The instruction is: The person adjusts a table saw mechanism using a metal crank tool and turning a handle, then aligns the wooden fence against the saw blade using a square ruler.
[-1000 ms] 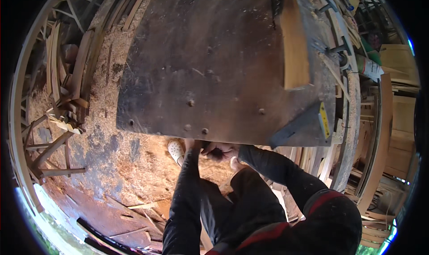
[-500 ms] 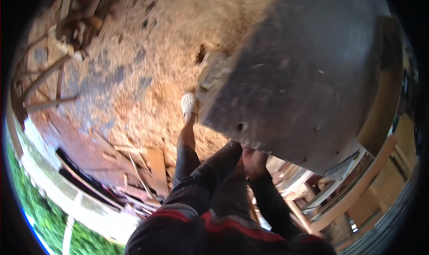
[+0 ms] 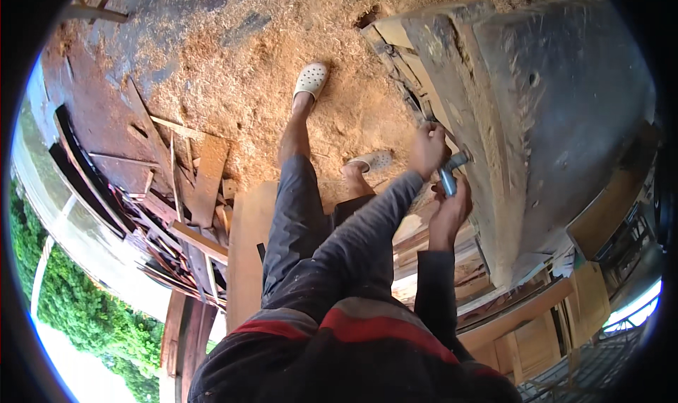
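Sawmill workshop (sawdust floor (image 3: 233, 71), plank offcuts (image 3: 205, 184))

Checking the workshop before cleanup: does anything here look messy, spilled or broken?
Yes. Sawdust covers the floor around the pale perforated clogs, and splintered reddish wood offcuts lie jumbled at the person's left. The big grey tabletop's edge looks rough and chipped.

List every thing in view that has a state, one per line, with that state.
left hand: closed, at the edge of the big grey metal table.
right hand: gripping a grey metal handle at the table's edge.
grey metal handle: held, its upper end against the table's edge.
grey metal table: dusted with sawdust.
sandals: on the feet, planted on the sawdust floor.
wood offcuts: piled loosely at the left.
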Demonstrator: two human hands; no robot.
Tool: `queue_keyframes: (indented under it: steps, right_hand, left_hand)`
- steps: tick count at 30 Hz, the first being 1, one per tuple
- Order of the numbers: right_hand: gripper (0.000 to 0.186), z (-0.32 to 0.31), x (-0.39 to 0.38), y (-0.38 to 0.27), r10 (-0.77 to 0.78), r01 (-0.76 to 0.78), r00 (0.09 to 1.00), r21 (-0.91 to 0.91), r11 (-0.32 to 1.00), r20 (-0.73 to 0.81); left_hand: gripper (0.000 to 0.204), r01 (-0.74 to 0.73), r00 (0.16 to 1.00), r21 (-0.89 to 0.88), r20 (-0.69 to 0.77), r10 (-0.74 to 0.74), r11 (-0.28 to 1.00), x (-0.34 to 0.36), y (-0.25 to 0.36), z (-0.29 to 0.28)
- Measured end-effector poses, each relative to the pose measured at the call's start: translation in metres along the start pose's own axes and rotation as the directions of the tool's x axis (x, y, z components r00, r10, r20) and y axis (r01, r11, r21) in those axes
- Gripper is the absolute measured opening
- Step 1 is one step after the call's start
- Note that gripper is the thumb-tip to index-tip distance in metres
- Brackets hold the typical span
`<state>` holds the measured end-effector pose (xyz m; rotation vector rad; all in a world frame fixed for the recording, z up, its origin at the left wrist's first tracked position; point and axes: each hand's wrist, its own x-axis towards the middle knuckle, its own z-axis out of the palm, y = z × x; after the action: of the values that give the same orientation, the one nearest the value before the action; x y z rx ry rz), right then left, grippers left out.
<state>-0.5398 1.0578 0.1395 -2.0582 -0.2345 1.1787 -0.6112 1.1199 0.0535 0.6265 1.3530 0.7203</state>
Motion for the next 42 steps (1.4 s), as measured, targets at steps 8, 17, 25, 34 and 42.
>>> queue_keyframes:
  steps: [8,17,25,34,42]
  right_hand:
    - [0.037,-0.057,-0.039,-0.033,-0.13,0.128,0.991,-0.058,0.99,-0.033]
    - [0.021,-0.168,-0.086,0.041,-0.344,0.422,0.899,-0.755,0.502,0.273]
    - [0.022,0.006,-0.145,0.056,0.06,-0.042,0.976,-0.093,0.995,0.21]
    - [0.019,0.01,-0.084,0.125,0.002,0.108,0.979,-0.522,0.846,0.206]
    - [0.026,0.024,0.091,0.22,-0.232,0.246,0.968,-0.507,0.826,0.092]
  left_hand:
    - [0.048,0.13,0.991,-0.233,0.064,-0.119,0.964,-0.077,-0.087,0.033]
    - [0.067,-0.582,0.811,0.443,0.256,0.526,0.682,-0.047,0.034,0.033]
    - [0.03,0.938,0.33,-0.345,0.911,-0.247,-0.021,-0.021,0.006,-0.005]
    - [0.035,0.608,0.697,0.232,0.302,-0.65,0.76,-0.001,-0.041,-0.121]
    - [0.055,-0.317,0.942,0.761,0.321,0.096,0.566,0.202,-0.192,-0.114]
